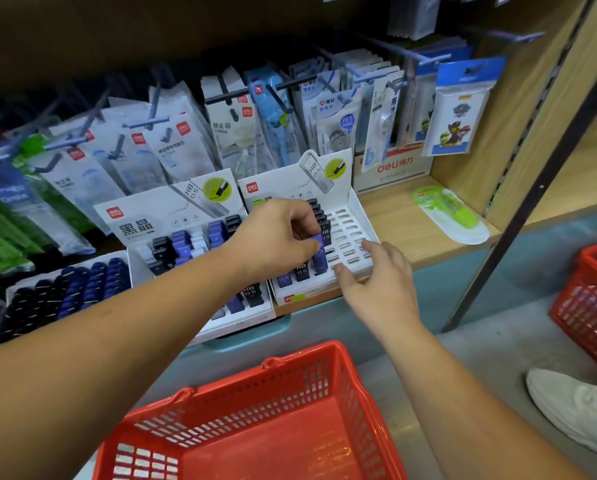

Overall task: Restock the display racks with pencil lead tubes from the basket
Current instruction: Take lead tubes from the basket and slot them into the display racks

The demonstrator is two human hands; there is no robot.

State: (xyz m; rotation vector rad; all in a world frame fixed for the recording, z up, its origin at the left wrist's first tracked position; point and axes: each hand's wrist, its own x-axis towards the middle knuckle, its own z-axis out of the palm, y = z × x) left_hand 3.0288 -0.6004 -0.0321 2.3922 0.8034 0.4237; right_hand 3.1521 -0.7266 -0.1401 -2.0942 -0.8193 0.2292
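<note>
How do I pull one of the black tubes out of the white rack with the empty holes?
Pinch a tube's top end between thumb and finger, coming from above and the front. The black tubes stand packed side by side in the rack, so only their tops stick out free. Their sides are blocked by the tubes beside them.
</note>
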